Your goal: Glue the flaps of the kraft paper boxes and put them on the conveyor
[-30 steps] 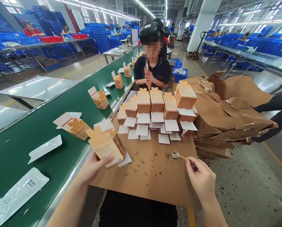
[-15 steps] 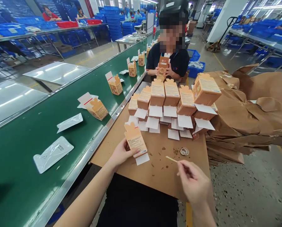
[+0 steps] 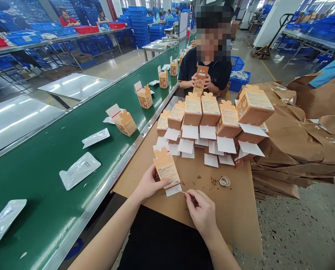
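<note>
My left hand (image 3: 153,183) is closed around the side of a small orange-brown carton (image 3: 166,167), its thumb pressed on the printed face near the lower end. The carton leans, scalloped flaps at the top and a white flap (image 3: 173,190) sticking out at the bottom. Between thumb and fingers my right hand (image 3: 200,207) pinches a thin pale stick (image 3: 183,192), whose tip is at the edge of that white flap. Whether the tip touches it I cannot tell. Right of the hands, a small clear round dish (image 3: 224,181) lies beside scattered brown crumbs (image 3: 214,182).
Stacked cartons (image 3: 211,108) with white flaps stand at the back of the cardboard-covered table (image 3: 145,165). Left runs a green conveyor belt (image 3: 52,150) bearing silver pouches (image 3: 80,170) and open cartons. A co-worker (image 3: 209,71) sits opposite, holding a carton. Crumpled brown paper (image 3: 296,142) lies right.
My right hand has moved left with the stick, bringing its tip to the carton's bottom flap. My left hand still holds the carton. The view has shifted, and another pouch shows on the belt.
</note>
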